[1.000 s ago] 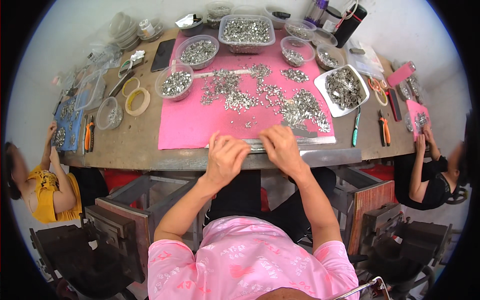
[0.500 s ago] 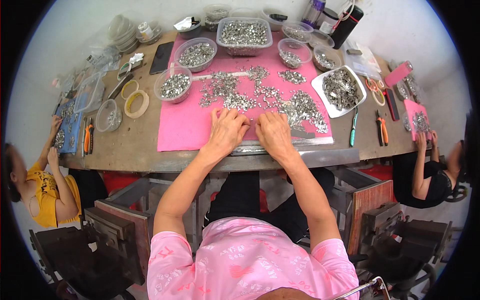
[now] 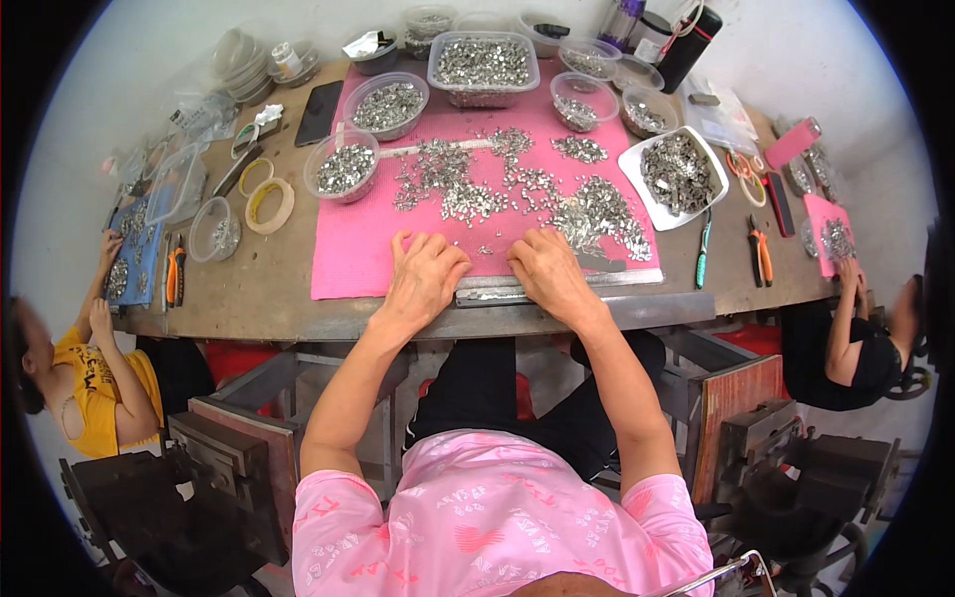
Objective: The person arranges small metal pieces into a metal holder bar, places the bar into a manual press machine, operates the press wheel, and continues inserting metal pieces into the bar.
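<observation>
My left hand [image 3: 426, 279] is at the front edge of the pink mat [image 3: 343, 254], fingers curled and pressed together at the tips. My right hand [image 3: 550, 271] is a short way to its right, closed in a similar way. Whatever either hand pinches is too small or hidden to make out. Between and below them, a narrow metal bar [image 3: 489, 297] lies along the table's front edge. Just beyond my fingers a few small silvery metal pieces [image 3: 484, 250] lie on the mat. Larger loose heaps of such pieces [image 3: 602, 214] spread behind my hands.
Plastic tubs of metal pieces [image 3: 484, 65] line the back. A white dish [image 3: 637, 184] stands right, by a green-handled tool [image 3: 702, 254] and orange-handled pliers [image 3: 761, 254]. Tape rolls [image 3: 269, 221] and a phone [image 3: 318, 114] lie left. Co-workers sit at both sides.
My left hand has drawn left and toward me, widening the gap between my hands. My right hand has shifted slightly nearer. More of the metal bar and some small pieces show between them.
</observation>
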Demonstrator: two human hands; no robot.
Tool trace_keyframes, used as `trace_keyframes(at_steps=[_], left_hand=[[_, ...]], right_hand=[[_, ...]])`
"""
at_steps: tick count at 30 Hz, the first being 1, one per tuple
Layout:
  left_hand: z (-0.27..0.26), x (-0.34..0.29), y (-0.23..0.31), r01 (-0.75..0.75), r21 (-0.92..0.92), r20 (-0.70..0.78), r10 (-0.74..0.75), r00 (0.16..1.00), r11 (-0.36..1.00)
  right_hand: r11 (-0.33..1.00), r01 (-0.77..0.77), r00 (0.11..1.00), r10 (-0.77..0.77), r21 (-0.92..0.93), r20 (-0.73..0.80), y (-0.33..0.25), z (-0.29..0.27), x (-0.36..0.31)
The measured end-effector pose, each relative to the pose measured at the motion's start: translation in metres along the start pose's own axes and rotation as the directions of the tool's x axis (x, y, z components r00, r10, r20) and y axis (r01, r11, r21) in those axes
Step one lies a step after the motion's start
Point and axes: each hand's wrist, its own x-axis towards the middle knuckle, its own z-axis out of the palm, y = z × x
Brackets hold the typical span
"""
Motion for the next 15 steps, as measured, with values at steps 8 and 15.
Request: trace_keyframes(at_steps=[8, 15], left_hand=[[0.001, -0.002, -0.002, -0.05, -0.027, 0.01, 0.05, 0.999, 0.998], [0.0, -0.011, 0.021, 0.063, -0.265, 0.004, -0.064, 0.998, 0.962]], right_hand=[[0.902, -0.173, 0.985, 0.158, 0.396, 0.069, -0.029, -0.028, -0.023], [0.932, -0.057, 0.991, 0.095, 0.359, -0.09, -0.038, -0.012, -0.033]])
